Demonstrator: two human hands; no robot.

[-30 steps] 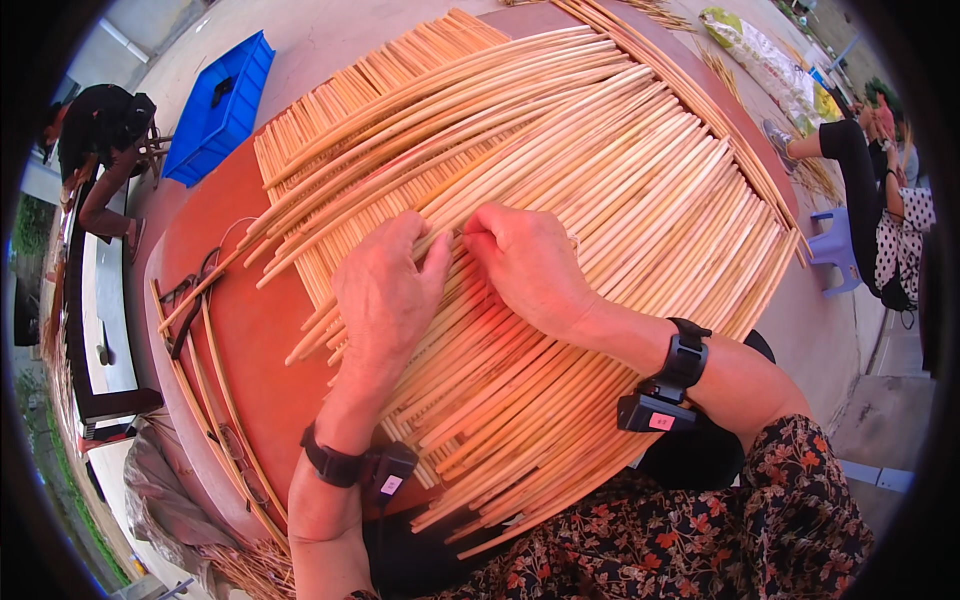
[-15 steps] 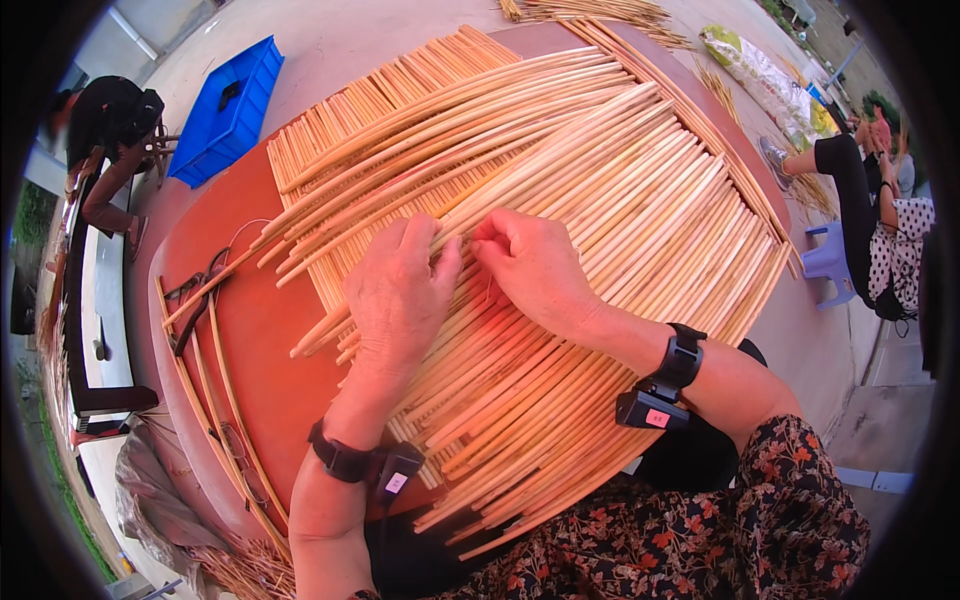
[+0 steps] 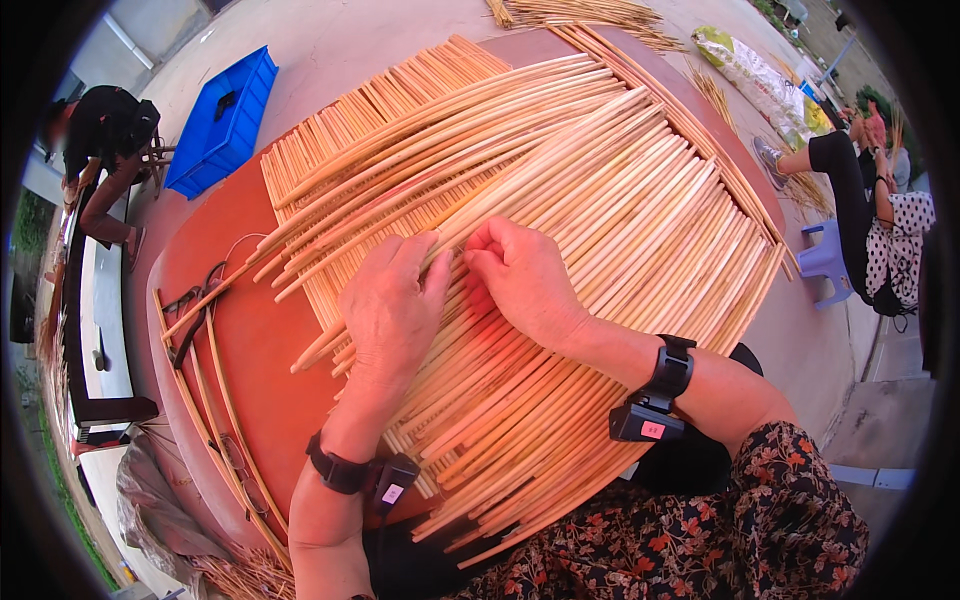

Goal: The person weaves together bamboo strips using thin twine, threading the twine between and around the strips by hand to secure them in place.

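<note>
A mat of pale peeled stalks [image 3: 640,260], fanned out and joined to a strip along its far right edge, lies across the middle in front of me. My left hand [image 3: 390,305] rests over it, thumb and fingers closed around stalks near its centre. Right beside it, my right hand [image 3: 525,280] is closed in a pinch just above the stalks. Whatever is between those fingertips is too small or hidden to tell. Several loose-ended stalks [image 3: 400,155] stretch left past my left hand. Beneath them lies a second, denser mat of stalks [image 3: 385,100].
The red-brown tabletop [image 3: 265,390] shows at left, with a dark-handled tool [image 3: 190,315] and bent stalks [image 3: 215,420] on it. A blue crate [image 3: 220,125] is on the floor. One person bends at left; another sits at right near a purple stool [image 3: 825,262].
Both hands stay close together over the same stalks. My right hand has shifted slightly left and down, and the thread seen hanging below it before is no longer visible.
</note>
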